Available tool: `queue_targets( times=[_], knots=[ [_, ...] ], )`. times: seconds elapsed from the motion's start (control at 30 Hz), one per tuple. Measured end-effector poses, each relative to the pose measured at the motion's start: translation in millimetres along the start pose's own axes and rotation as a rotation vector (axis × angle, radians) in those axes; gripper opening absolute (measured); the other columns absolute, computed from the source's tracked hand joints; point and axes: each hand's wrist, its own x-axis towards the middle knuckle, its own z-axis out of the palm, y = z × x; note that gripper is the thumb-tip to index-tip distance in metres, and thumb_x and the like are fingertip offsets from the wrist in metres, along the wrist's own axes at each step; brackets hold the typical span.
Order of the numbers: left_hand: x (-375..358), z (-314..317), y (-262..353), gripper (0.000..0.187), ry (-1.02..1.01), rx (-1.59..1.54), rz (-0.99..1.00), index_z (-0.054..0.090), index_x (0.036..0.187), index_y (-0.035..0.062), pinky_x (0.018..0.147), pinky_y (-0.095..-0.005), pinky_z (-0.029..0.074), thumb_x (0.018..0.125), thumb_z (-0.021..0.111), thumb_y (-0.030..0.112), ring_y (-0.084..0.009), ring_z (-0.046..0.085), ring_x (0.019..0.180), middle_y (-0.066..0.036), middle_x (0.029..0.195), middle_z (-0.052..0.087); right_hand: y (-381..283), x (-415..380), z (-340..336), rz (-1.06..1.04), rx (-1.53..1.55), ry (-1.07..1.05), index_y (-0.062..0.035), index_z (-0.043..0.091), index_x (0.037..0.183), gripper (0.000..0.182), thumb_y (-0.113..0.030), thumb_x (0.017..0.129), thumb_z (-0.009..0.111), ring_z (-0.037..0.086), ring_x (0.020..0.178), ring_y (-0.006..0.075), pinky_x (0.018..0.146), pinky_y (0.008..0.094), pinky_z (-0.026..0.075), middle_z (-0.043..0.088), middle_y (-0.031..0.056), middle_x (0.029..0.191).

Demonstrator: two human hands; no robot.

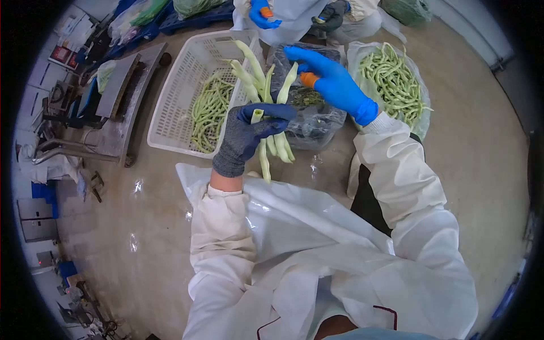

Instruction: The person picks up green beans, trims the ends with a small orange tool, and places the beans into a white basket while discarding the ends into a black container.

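My left hand (249, 133), in a grey and dark blue glove, is closed around a bunch of green beans (267, 90). The beans fan out above and below the fist, mostly upright. My right hand (338, 79), in a blue glove, is just right of the bean tips. Its fingers point left and lie stretched out, with an orange thumb piece (309, 79) below them. I see nothing held in it. Beneath the hands is a dark plastic bag (317, 127) with green scraps on it.
A white crate (170, 122) on the left and a clear bag (424, 116) on the right hold more green beans. Across from me another person's gloved hands (265, 14) are at work. A metal cart (133, 107) stands at the far left.
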Motion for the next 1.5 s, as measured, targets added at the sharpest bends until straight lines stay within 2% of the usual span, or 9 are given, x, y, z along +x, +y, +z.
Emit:
queue_targets(
  times=[0.33,0.43,0.63,0.73,0.83,1.03,1.23,1.43,1.5],
  knots=[
    [13,1,-12,0.039,0.126,-0.205,-0.019,0.06,0.119,0.0005,0.089,-0.0265,0.046,0.08,0.066,0.002,-0.0136,0.057,0.102,-0.008,0.115,0.062,-4,-16,-21,-0.308,-0.667,-0.009,-0.0054,0.062,0.105,0.025,-0.008,0.081,0.059,0.06,0.08,0.0328,0.069,0.0391,0.049,0.061,0.0135,0.086],
    [13,15,-4,0.036,0.156,-0.095,-0.117,0.063,0.115,0.0007,0.084,-0.0248,0.047,0.081,0.071,0.009,-0.0098,0.059,0.093,-0.006,0.103,0.065,-8,-17,-21,-0.357,-0.756,-0.033,-0.0045,0.06,0.094,0.017,-0.009,0.077,0.06,0.059,0.077,0.0326,0.066,0.0418,0.048,0.058,0.0113,0.079],
    [13,23,-24,0.028,0.052,0.208,-0.189,0.069,0.102,0.0001,0.067,-0.022,0.046,0.078,0.074,0.014,-0.0061,0.058,0.073,0.0,0.083,0.066,-10,-22,-9,-0.408,-0.797,-0.15,-0.0036,0.062,0.106,0.025,-0.011,0.082,0.06,0.06,0.07,0.0262,0.062,0.0351,0.049,0.061,0.0107,0.081],
    [16,24,-31,0.026,0.084,0.064,-0.144,0.068,0.103,0.0002,0.071,-0.0235,0.046,0.08,0.071,0.011,-0.0086,0.059,0.078,-0.002,0.088,0.066,-31,-24,3,0.28,0.007,0.054,-0.001,0.067,0.089,0.017,-0.012,0.081,0.057,0.063,0.068,0.022,0.063,0.036,0.05,0.064,0.0126,0.077],
    [19,20,-26,0.024,0.239,-0.008,-0.026,0.068,0.105,0.0005,0.077,-0.0247,0.046,0.083,0.067,0.009,-0.0116,0.059,0.082,-0.003,0.09,0.066,1,-20,0,0.419,0.242,-0.126,-0.0001,0.069,0.1,0.023,-0.013,0.086,0.056,0.057,0.064,0.0093,0.058,0.0256,0.047,0.065,0.0049,0.078],
    [21,-44,-3,0.031,0.76,-0.184,0.273,0.063,0.11,-0.001,0.079,-0.0285,0.048,0.083,0.07,0.012,-0.0161,0.059,0.094,-0.008,0.106,0.062,59,-27,-10,0.436,-0.308,-0.157,-0.0011,0.069,0.089,0.025,-0.019,0.077,0.057,0.064,0.068,0.0358,0.068,0.0412,0.051,0.066,0.0227,0.08],
    [17,-61,-4,0.027,0.989,-0.142,0.475,0.064,0.106,-0.0017,0.077,-0.0293,0.05,0.08,0.07,0.003,-0.0166,0.061,0.086,-0.008,0.099,0.065,109,-20,-26,0.36,-0.947,0.035,-0.0064,0.07,0.093,0.023,-0.015,0.075,0.057,0.063,0.08,0.0402,0.075,0.0447,0.051,0.065,0.0248,0.09],
    [21,-47,-10,0.032,0.806,-0.287,0.487,0.061,0.112,-0.0023,0.078,-0.0294,0.051,0.082,0.069,0.004,-0.0171,0.061,0.087,-0.009,0.101,0.063,75,-12,15,-0.1,-0.554,0.161,-0.0058,0.061,0.118,0.04,-0.016,0.079,0.063,0.062,0.1,0.0312,0.087,0.0377,0.049,0.066,0.0193,0.106],
    [23,-36,-19,0.035,0.717,-0.341,0.418,0.058,0.115,-0.002,0.08,-0.0305,0.051,0.083,0.068,0.004,-0.0175,0.061,0.09,-0.009,0.105,0.062,48,-8,34,0.074,-0.057,0.027,-0.0066,0.06,0.121,0.039,-0.018,0.084,0.063,0.06,0.102,0.0234,0.088,0.0346,0.047,0.065,0.0129,0.109]
  ],
)
